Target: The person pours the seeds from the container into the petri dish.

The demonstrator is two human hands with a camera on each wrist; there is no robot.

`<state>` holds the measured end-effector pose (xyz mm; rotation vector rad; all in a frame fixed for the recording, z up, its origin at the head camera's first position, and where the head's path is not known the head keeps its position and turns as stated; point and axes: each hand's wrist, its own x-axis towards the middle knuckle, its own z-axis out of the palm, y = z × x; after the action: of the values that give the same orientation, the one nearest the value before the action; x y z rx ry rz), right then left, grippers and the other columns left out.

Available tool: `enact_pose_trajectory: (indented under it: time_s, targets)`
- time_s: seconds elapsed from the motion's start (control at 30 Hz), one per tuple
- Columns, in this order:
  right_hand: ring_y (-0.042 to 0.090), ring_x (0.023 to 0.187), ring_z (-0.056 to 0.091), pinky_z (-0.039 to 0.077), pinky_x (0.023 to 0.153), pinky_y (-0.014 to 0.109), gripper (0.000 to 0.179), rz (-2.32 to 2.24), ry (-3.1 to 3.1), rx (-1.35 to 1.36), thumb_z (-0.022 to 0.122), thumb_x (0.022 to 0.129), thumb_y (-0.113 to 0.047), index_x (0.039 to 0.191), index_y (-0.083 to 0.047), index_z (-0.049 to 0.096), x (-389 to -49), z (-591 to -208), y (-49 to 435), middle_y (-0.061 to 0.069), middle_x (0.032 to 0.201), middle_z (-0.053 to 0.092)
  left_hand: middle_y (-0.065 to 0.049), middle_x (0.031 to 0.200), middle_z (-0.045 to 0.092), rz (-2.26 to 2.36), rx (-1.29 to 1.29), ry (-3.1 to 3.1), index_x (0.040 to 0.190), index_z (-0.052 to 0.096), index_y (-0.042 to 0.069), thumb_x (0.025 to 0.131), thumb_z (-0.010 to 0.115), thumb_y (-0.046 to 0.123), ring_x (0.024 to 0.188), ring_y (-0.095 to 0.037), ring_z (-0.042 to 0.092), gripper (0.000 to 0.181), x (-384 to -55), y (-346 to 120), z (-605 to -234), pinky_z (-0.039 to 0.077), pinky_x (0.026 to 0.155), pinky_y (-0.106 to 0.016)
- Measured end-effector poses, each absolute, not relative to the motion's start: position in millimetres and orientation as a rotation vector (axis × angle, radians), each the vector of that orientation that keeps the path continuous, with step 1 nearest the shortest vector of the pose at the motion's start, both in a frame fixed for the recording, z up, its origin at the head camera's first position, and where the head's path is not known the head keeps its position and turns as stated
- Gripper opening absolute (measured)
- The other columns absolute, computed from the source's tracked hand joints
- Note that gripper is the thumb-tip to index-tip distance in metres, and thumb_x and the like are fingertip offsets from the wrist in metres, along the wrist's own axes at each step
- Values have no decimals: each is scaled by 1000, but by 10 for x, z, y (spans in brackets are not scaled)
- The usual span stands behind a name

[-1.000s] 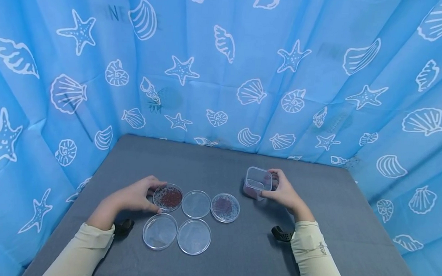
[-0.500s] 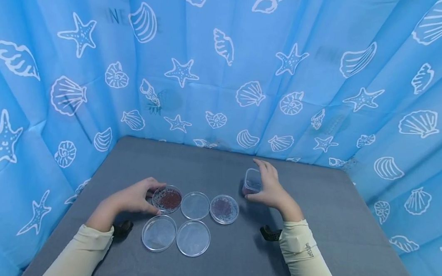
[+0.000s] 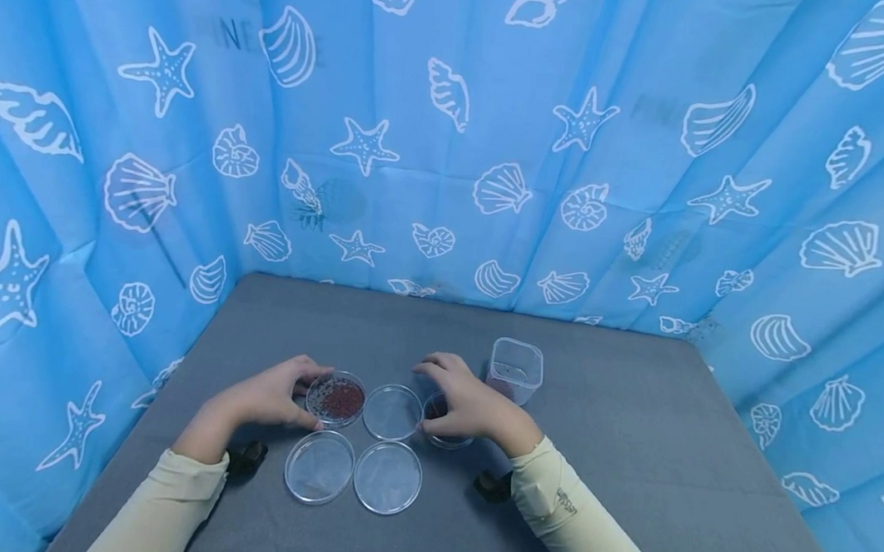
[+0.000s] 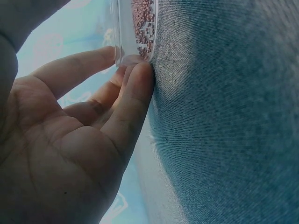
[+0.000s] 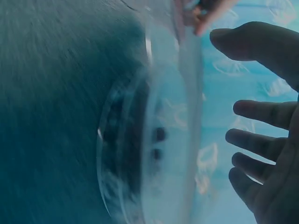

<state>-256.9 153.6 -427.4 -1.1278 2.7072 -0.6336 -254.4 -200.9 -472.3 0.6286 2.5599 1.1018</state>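
My left hand (image 3: pixel 274 392) holds the left side of a petri dish (image 3: pixel 323 403) with small dark red beads in it. In the left wrist view, thumb and fingers pinch the dish's clear rim (image 4: pixel 122 59) close to the cloth. My right hand (image 3: pixel 473 403) hovers over another bead-holding petri dish (image 3: pixel 451 443), partly hiding it, with its fingers spread. The right wrist view shows the right hand's fingers (image 5: pixel 254 144) apart from a blurred clear dish (image 5: pixel 131 154). Just behind the right hand stands a clear square container (image 3: pixel 522 393).
A bare clear petri dish (image 3: pixel 393 413) lies between the two bead dishes. Two more clear round dishes (image 3: pixel 319 467) sit nearer the front, side by side. A grey cloth (image 3: pixel 628 452) covers the table, and a blue shell-print curtain (image 3: pixel 446 193) hangs behind.
My right hand has let go of the square container and moved left over the right bead dish. The left hand has stayed on its dish.
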Motion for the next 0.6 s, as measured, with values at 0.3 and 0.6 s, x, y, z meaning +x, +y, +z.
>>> enact_pose_trajectory:
  time_s: [0.3, 0.6]
  targets:
    - [38, 147, 40, 47, 117, 55, 89, -530, 2652, -1038, 93, 79, -29, 154, -4, 51, -2595, -4401, 1364, 18, 154, 47, -13, 127, 60, 1105, 604, 2551, 149, 54, -5, 76, 97, 20, 121, -35, 65, 88, -2546, -1994, -4712, 59, 105, -49]
    - [36, 151, 37, 45, 120, 55, 87, -446, 2626, -960, 90, 82, -35, 154, -9, 52, -2651, -4473, 1291, 15, 159, 45, -15, 130, 60, 1121, 605, 2547, 149, 54, -5, 75, 96, 17, 123, -39, 64, 89, -2544, -2011, -4716, 59, 106, -50]
